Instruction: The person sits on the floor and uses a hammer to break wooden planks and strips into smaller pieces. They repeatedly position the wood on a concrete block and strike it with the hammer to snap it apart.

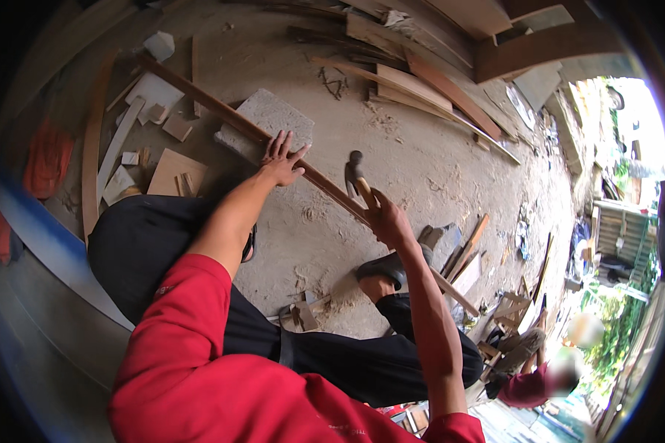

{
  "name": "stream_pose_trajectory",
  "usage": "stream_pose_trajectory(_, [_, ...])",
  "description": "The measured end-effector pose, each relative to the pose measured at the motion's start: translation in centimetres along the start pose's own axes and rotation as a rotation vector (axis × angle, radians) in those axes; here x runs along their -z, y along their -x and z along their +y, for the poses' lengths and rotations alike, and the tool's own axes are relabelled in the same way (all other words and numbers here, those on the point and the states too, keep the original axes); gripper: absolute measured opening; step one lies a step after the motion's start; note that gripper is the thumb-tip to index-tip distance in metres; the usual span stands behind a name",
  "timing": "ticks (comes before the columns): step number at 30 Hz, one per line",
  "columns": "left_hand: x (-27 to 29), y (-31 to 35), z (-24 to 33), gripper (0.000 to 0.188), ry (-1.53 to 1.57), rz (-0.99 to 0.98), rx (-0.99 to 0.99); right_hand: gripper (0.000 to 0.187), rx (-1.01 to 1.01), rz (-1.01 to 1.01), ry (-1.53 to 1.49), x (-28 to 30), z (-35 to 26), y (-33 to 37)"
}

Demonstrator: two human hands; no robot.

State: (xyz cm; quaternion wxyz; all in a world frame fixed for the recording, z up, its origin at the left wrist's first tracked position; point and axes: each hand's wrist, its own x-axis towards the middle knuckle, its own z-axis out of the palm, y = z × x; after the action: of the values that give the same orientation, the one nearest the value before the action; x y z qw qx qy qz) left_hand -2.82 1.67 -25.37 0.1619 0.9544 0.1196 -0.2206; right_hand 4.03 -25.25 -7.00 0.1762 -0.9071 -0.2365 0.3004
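Note:
A long, narrow brown wooden strip (321,181) runs diagonally from the upper left toward the lower right, resting across a rough grey concrete block (266,111). My left hand (279,161) lies on the strip beside the block, its fingers spread over the wood. In my right hand (389,221) is a claw hammer (357,171), gripped by its wooden handle. The hammer's dark head points up and away, apart from the block. My right hand is close to the strip, and hides part of it; I cannot tell whether they touch.
Wood offcuts (177,173) and a white board piece (155,94) lie at left. Long planks (414,92) are stacked at the far side. My sandalled foot (384,270) is near the strip. Another person (528,384) crouches at lower right among scrap wood. Shavings dot the floor.

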Motion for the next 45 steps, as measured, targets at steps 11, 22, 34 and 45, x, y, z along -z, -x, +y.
stream_pose_trajectory(11, [-2.4, -2.8, -2.4, 0.103, 0.071, 0.229, -0.198, 0.048, 0.146, -0.168, 0.085, -4.1, -0.9, -9.0])
stream_pose_trajectory(22, [-2.4, -3.2, -3.3, 0.098, 0.054, 0.189, -0.213, 0.048, 0.292, -0.158, 0.084, -5.8, 0.8, -9.9])
stream_pose_trajectory(34, [-0.7, -2.9, -2.2, 0.098, 0.116, 0.042, -0.163, 0.045, 0.410, -0.241, 0.271, -3.2, 4.3, -10.3])
stream_pose_trajectory(45, [-0.5, -2.8, -2.6, 0.098, 0.095, 0.025, -0.132, 0.037, 0.209, -0.599, 0.708, -1.6, -7.8, -12.1])
